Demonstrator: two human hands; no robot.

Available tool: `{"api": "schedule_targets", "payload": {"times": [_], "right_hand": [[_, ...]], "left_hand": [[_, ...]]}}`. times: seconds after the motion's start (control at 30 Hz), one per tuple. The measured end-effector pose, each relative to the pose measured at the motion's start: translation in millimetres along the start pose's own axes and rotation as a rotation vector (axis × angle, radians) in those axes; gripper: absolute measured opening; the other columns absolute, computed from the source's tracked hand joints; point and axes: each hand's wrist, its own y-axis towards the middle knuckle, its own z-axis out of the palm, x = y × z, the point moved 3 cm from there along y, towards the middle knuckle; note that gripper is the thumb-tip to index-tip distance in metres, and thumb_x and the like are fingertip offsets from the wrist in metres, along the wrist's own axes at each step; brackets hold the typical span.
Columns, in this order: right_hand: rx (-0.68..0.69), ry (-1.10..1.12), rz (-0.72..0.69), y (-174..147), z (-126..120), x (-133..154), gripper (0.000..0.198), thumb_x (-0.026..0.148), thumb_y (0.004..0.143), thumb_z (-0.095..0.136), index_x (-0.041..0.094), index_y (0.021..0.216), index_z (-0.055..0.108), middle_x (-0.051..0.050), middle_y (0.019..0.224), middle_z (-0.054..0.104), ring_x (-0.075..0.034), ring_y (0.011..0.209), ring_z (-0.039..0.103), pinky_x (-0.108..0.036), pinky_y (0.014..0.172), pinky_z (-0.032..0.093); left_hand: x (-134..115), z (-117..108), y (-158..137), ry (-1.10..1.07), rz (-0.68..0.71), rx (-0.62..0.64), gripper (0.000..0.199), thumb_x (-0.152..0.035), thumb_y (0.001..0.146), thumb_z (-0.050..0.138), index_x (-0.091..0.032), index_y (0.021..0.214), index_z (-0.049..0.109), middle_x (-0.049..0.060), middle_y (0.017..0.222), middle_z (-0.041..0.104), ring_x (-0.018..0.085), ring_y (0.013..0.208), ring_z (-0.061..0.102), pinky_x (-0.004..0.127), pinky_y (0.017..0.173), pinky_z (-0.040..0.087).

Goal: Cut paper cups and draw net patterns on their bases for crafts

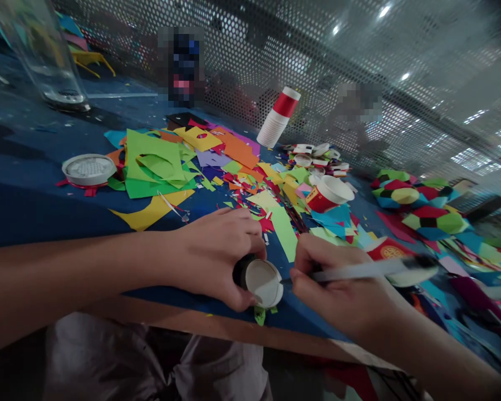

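Note:
Near the table's front edge, my left hand (pixel 221 253) is closed around a short round piece (pixel 264 283) that looks like a cut-off paper cup base. Its pale disc faces me, its side is dark, and small green paper tabs (pixel 259 316) stick out below. In my right hand (pixel 338 289) is a pen (pixel 359 271) with a clear barrel and a black end, slightly blurred. The pen's dark tip points left at the rim of the round piece; whether it touches cannot be made out.
Coloured paper sheets (pixel 154 161) and scraps cover the table's middle. A red-white paper cup (pixel 329 194), another red cup (pixel 388 250) and a tall cup stack (pixel 279 117) stand beyond. A glass (pixel 62 83) and a white-topped round piece (pixel 89 169) are left; coloured paper shapes (pixel 434 220) lie right.

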Motion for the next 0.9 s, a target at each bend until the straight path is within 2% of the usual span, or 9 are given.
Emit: {"api": "schedule_targets", "payload": {"times": [0.17,0.37,0.53,0.7,0.9], "right_hand": [[0.209,0.172,0.169,19,-1,-6,0.018,0.015,0.068,0.052,0.023,0.059,0.038,0.007,0.053,0.036,-0.01,0.05,0.033,-0.023,0.042,0.024],[0.292,0.361,0.261,18,4,-16,0.015,0.016,0.067,0.052,0.023,0.06,0.041,0.007,0.056,0.038,-0.011,0.053,0.035,-0.023,0.046,0.026],[0.255,0.484,0.349,10,12,-16,0.014,0.019,0.066,0.054,0.024,0.06,0.042,0.007,0.052,0.039,-0.01,0.051,0.032,-0.023,0.044,0.025],[0.224,0.522,0.392,3,17,-14,0.014,0.023,0.07,0.057,0.024,0.062,0.045,0.006,0.05,0.048,-0.011,0.05,0.04,-0.023,0.046,0.03],[0.1,0.47,0.26,-4,21,-3,0.017,0.031,0.08,0.058,0.025,0.067,0.05,0.001,0.057,0.058,-0.015,0.05,0.049,-0.026,0.045,0.038]], "left_hand": [[0,1,-1,0.052,-0.004,-0.012,0.045,-0.047,0.066,0.081,-0.019,0.1,0.074,0.006,0.096,0.066,0.03,0.099,0.059,0.042,0.088,0.046],[1,2,-1,0.076,0.015,-0.045,0.048,-0.052,0.064,0.082,-0.018,0.097,0.074,0.008,0.097,0.068,0.033,0.101,0.062,0.046,0.09,0.048],[1,3,-1,0.083,0.019,-0.047,0.047,-0.051,0.063,0.084,-0.018,0.095,0.074,0.008,0.098,0.07,0.033,0.103,0.062,0.045,0.092,0.049],[1,3,-1,0.043,0.024,-0.055,0.048,-0.048,0.062,0.086,-0.017,0.097,0.074,0.009,0.102,0.069,0.032,0.105,0.061,0.046,0.091,0.048],[1,2,1,-0.015,-0.014,-0.018,0.044,-0.04,0.06,0.087,-0.017,0.094,0.073,0.003,0.09,0.067,0.026,0.09,0.06,0.04,0.08,0.046]]}}
